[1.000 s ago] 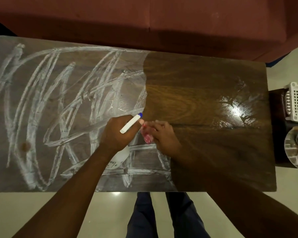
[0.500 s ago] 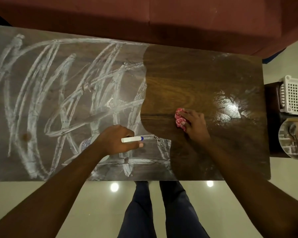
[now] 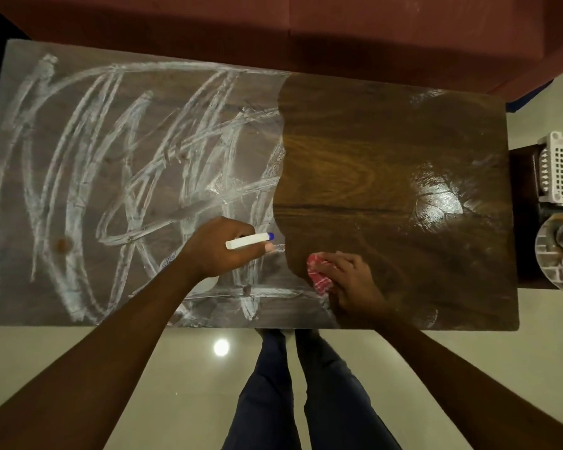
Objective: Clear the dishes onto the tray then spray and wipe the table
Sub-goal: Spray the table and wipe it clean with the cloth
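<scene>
Nearer the near edge of the worktop (image 3: 387, 151) now, my right hand (image 3: 348, 280) pinches the red cloth (image 3: 319, 277); my left hand (image 3: 221, 251) grips, apparently, the spray bottle (image 3: 249, 241). Right half looks wiped; white smears (image 3: 78, 157) on the left remain.

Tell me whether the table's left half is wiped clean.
No, white streaks cover the left half of the table.
</scene>
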